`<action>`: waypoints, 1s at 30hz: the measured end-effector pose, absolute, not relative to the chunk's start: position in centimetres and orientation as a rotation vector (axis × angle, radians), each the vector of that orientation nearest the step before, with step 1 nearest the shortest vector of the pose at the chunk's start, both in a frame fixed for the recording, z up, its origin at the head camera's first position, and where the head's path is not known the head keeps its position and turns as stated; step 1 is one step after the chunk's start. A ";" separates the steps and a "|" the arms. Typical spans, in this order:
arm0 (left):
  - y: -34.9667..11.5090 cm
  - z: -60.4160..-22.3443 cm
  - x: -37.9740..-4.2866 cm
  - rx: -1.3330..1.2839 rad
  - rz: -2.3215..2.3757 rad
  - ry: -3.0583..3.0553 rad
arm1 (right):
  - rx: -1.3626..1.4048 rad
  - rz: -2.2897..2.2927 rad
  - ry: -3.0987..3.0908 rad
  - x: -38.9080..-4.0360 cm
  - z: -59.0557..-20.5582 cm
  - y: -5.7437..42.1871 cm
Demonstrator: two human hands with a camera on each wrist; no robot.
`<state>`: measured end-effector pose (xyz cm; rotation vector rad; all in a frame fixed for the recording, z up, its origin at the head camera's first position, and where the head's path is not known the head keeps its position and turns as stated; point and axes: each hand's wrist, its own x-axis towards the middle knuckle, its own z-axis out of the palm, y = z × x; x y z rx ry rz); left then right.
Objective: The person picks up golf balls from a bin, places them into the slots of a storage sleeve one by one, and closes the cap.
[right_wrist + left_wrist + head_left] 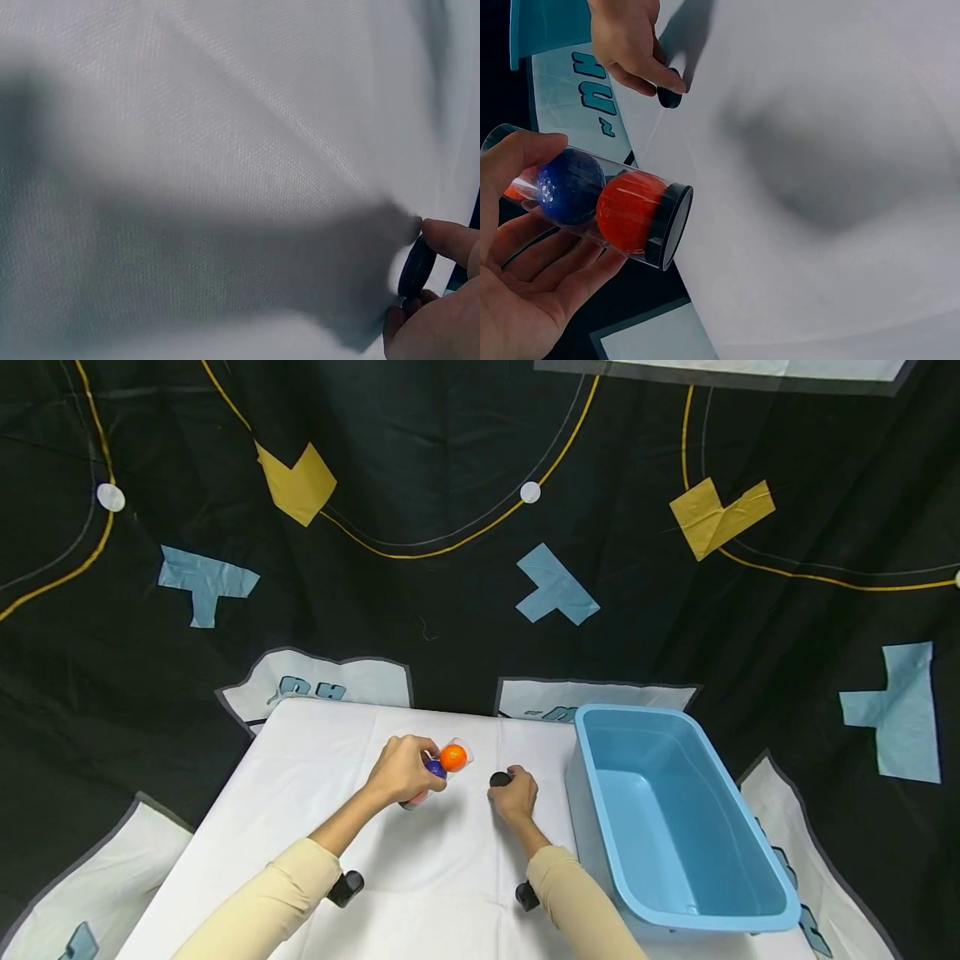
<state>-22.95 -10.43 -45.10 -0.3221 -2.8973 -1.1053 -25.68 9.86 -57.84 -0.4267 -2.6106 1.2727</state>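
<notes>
My left hand grips a clear plastic tube above the white table, with fingers and thumb round its sides. Inside it, a blue ball lies between an orange ball and a red-orange ball. A black end cap closes the tube's lower end; the far end points away from me and appears uncapped. To the right, my right hand pinches a round black lid between thumb and fingers, close over the tabletop. Tube and lid are apart.
A deep light-blue plastic bin stands on the right of the white-covered table, with nothing seen inside. Behind the table hangs a black cloth with yellow and blue patches.
</notes>
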 end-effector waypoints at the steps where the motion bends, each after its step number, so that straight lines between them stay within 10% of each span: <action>1: -10.4 -45.1 -23.0 -0.325 -1.106 -2.897 | -0.421 1.265 -2.614 -25.7 -57.9 9.8; 18: -10.3 -45.5 -23.3 -0.322 -1.125 -2.894 | -0.473 1.282 -2.892 -26.0 -52.6 9.5; 30: -10.1 -45.0 -23.4 -0.324 -1.087 -2.898 | 0.003 1.298 -3.172 -25.8 -43.0 10.4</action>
